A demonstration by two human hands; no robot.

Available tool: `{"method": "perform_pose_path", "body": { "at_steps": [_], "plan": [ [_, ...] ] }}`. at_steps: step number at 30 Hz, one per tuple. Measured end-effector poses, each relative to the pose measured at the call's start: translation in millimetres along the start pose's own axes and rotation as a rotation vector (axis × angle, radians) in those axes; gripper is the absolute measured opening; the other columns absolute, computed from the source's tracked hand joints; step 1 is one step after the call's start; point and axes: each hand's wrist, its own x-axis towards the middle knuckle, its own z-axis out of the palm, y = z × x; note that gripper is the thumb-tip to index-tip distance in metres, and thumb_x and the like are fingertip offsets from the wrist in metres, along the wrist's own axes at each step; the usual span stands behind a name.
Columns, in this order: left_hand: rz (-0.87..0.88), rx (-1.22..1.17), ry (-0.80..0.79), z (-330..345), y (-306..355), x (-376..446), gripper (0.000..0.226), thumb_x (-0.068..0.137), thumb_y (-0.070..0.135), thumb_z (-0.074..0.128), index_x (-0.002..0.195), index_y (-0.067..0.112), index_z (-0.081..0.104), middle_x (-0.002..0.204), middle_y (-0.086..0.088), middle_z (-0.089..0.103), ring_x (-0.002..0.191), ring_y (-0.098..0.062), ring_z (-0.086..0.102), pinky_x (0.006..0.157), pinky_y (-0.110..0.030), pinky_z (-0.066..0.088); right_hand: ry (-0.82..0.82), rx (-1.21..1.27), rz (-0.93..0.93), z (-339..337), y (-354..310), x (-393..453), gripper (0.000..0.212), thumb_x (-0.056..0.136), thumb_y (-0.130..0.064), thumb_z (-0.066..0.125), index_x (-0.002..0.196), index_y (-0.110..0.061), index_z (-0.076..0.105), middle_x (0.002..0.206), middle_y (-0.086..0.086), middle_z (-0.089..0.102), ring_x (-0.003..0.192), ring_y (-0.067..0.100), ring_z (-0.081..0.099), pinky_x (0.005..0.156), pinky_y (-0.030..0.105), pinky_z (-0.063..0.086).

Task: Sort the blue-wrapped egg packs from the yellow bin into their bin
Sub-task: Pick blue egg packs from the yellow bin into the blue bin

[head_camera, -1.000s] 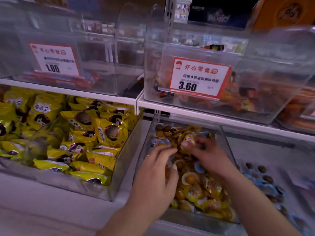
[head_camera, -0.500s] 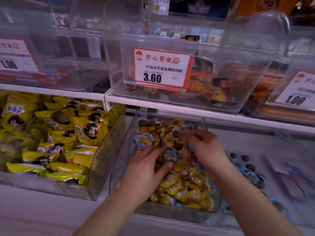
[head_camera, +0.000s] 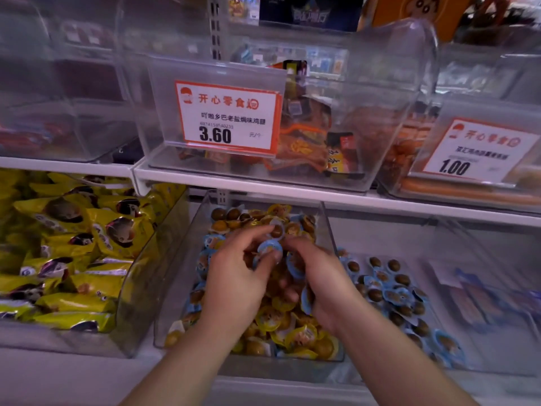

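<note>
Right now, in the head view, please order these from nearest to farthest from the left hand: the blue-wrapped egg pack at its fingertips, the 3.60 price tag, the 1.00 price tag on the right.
1. The blue-wrapped egg pack, pinched at the left hand.
2. The 3.60 price tag, on the shelf above.
3. The 1.00 price tag, far upper right.

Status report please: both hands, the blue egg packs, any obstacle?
Left hand pinches blue-wrapped pack. Right hand grips several blue packs. Both over the mixed bin. No obstacle seen.
</note>
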Motion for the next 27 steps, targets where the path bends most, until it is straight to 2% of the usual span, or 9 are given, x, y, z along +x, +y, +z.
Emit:
{"method": "perform_pose_path", "body": {
  "at_steps": [3,6,9,12,16,20,23,25,27],
  "plan": [
    [0.024,-0.064,0.001,0,9,-9,0.056,0.079,0.021,0.081,0.12,0.052,0.06,0.108,0.025,0.067,0.102,0.004,0.064,0.086,-0.013,0.05,-0.161,0.055,0.034,6,-5,-7,0.034,0.095,-0.037,0.063,0.106,-0.006,0.069,0.072,0.01,0.062,0.048,0.018,0.049,0.033,0.022,0.032],
    [0.094,0.028,-0.002,0,15,-11,0.048,0.085,0.033,0.07,0.131,0.044,0.057,0.124,0.021,0.062,0.119,0.003,0.056,0.101,-0.017,0.043,-0.155,-0.016,-0.105,6,-10,-13,0.03,0.097,-0.029,0.062,0.106,-0.001,0.068,0.067,0.009,0.057,0.045,0.018,0.043,0.032,0.022,0.031],
    [0.136,0.061,-0.122,1,14,-11,0.05,0.099,0.052,0.045,0.142,0.028,0.051,0.141,0.012,0.05,0.134,0.0,0.043,0.109,-0.016,0.031,-0.018,0.017,-0.223,-10,-22,-14,0.021,0.096,-0.022,0.064,0.095,-0.003,0.072,0.06,0.003,0.056,0.043,0.014,0.042,0.033,0.019,0.03],
    [0.111,0.193,-0.331,4,10,-16,0.055,0.098,0.062,0.032,0.147,0.037,0.041,0.149,0.019,0.037,0.138,0.0,0.034,0.11,-0.021,0.03,0.172,0.053,-0.275,-50,-40,-5,0.014,0.093,-0.016,0.064,0.082,-0.011,0.072,0.056,0.0,0.054,0.038,0.012,0.038,0.036,0.018,0.028],
    [0.219,0.5,-0.629,10,0,-27,0.065,0.092,0.072,0.022,0.145,0.041,0.043,0.154,0.022,0.031,0.142,-0.008,0.03,0.116,-0.036,0.027,0.385,0.005,-0.141,-117,-38,19,0.017,0.101,-0.02,0.054,0.09,-0.009,0.061,0.062,0.006,0.047,0.04,0.014,0.04,0.035,0.018,0.031],
    [0.182,0.539,-0.664,12,-3,-25,0.067,0.087,0.077,0.025,0.141,0.045,0.047,0.151,0.024,0.037,0.144,-0.005,0.027,0.118,-0.035,0.023,0.482,0.182,-0.064,-158,-35,43,0.033,0.102,-0.038,0.05,0.122,-0.012,0.05,0.085,0.011,0.052,0.068,0.025,0.053,0.054,0.028,0.045],
    [0.185,0.537,-0.657,12,-3,-23,0.065,0.086,0.076,0.027,0.137,0.044,0.053,0.146,0.026,0.042,0.139,-0.004,0.032,0.115,-0.034,0.026,0.467,-0.004,-0.073,-171,-32,57,0.053,0.102,-0.045,0.045,0.147,-0.016,0.044,0.142,0.008,0.052,0.127,0.027,0.054,0.096,0.037,0.037],
    [0.19,0.528,-0.648,13,-2,-20,0.062,0.087,0.073,0.029,0.132,0.042,0.058,0.141,0.025,0.046,0.135,-0.004,0.038,0.113,-0.034,0.03,0.522,-0.149,-0.112,-168,-30,56,0.043,0.103,-0.042,0.045,0.131,-0.012,0.059,0.132,0.008,0.06,0.117,0.023,0.06,0.098,0.038,0.041],
    [0.205,0.51,-0.619,13,-1,-18,0.06,0.089,0.072,0.028,0.127,0.04,0.063,0.134,0.025,0.051,0.127,-0.003,0.044,0.111,-0.034,0.033,0.542,-0.199,-0.18,-157,-28,50,0.026,0.102,-0.029,0.047,0.101,-0.012,0.066,0.107,0.01,0.067,0.088,0.017,0.064,0.074,0.03,0.045]
  ]
}}
